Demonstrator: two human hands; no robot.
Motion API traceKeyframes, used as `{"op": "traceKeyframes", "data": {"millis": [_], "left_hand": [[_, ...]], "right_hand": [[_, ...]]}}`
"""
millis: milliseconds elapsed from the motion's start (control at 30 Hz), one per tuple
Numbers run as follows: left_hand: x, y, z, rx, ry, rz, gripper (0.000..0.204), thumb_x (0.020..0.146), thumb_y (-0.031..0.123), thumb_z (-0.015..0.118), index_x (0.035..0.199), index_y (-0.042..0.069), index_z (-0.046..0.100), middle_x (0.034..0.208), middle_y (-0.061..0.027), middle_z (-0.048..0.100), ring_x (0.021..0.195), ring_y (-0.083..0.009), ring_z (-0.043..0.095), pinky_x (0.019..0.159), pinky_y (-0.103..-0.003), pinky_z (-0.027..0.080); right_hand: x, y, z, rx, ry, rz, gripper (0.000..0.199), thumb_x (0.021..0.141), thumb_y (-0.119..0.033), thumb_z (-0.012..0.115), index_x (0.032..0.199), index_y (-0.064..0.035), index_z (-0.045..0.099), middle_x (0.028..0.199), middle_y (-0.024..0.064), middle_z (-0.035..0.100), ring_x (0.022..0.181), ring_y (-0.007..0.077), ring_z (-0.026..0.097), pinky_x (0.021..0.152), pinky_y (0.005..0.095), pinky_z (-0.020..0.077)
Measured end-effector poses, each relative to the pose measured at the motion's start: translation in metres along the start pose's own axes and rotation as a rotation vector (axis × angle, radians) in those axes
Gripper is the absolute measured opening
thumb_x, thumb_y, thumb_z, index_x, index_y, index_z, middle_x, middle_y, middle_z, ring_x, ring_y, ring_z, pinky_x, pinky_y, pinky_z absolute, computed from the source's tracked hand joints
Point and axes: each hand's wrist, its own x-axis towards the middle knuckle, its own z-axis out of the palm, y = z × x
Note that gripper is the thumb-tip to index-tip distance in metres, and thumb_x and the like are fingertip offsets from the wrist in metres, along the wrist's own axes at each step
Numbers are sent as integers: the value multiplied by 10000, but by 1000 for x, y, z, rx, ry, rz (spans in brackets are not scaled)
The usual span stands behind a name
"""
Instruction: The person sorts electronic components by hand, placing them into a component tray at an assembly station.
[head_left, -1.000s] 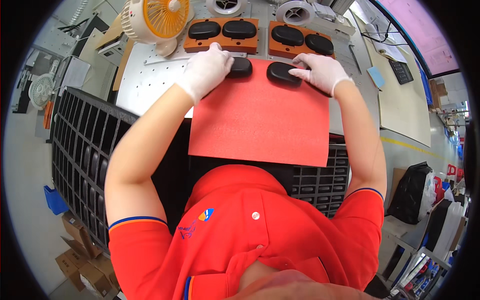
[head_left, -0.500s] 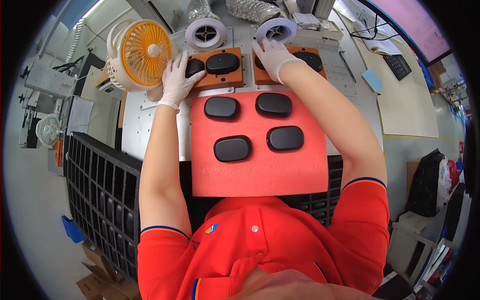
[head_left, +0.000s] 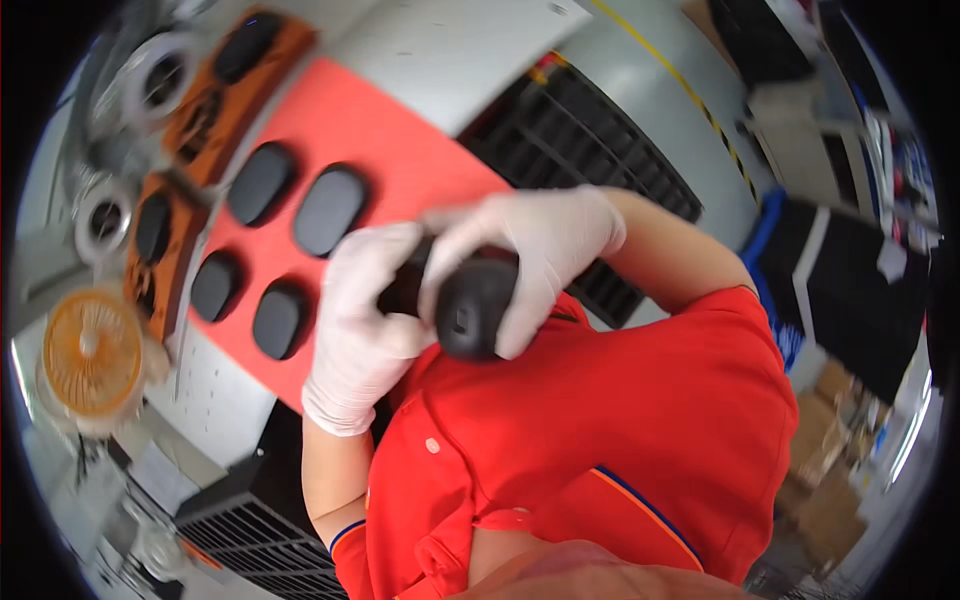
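Note:
Close to my chest, my gloved right hand (head_left: 545, 255) grips a smooth black rounded case (head_left: 478, 310), its end with a small rectangular port turned up. My gloved left hand (head_left: 360, 325) is closed round a second black case (head_left: 402, 288), mostly hidden by the fingers; the two hands nearly touch. Left of my hands, several matching black oval cases (head_left: 332, 210) lie apart on a red foam sheet (head_left: 400, 130). Beyond it are two orange-brown fixtures, one (head_left: 275, 60) bearing a black case (head_left: 247, 47), the other (head_left: 185, 215) bearing another black case (head_left: 153, 228).
An orange-and-white fan (head_left: 90, 350) stands by the fixtures, with two white round duct mouths (head_left: 158, 88) behind them. Black slatted trays (head_left: 590, 130) sit beside the table. A black covered stack with blue edging (head_left: 850, 290) stands at the right.
Both hands have come back from the fixtures to my chest, each now with a black case lifted from a fixture. The view has swung round, so the table now lies at the left.

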Motion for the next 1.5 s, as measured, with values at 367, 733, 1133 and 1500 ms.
{"op": "traceKeyframes", "data": {"millis": [367,733,1133,1500], "left_hand": [[27,25,65,253,-341,-18,798,678,273,816,1376,136,454,1454,-221,343,1239,-381,459,1001,-454,405],[1,39,29,390,-457,-281,698,677,160,801,1316,115,522,1411,-179,439,1214,-362,493,975,-430,425],[-75,-67,-116,805,-26,-637,601,914,346,587,1397,32,414,1355,-219,474,1224,-369,473,1046,-409,366],[-110,-138,-211,981,162,-621,596,923,362,555,1435,128,359,1289,-213,468,1165,-396,453,1010,-466,362]], "right_hand": [[-137,295,-24,48,1761,1008,786,689,-507,760,1296,-53,552,1239,195,588,1173,296,549,1011,359,408],[-92,387,-137,-487,1805,1476,849,864,-679,428,1521,-195,190,1549,276,90,1414,433,181,1146,519,137],[-132,317,-146,-1014,1877,278,337,849,-131,524,1140,-18,650,1134,193,621,1113,362,550,971,471,426],[74,11,-60,-734,561,-437,284,933,-79,526,1202,-14,588,1171,115,613,1112,228,564,998,330,406]]}}
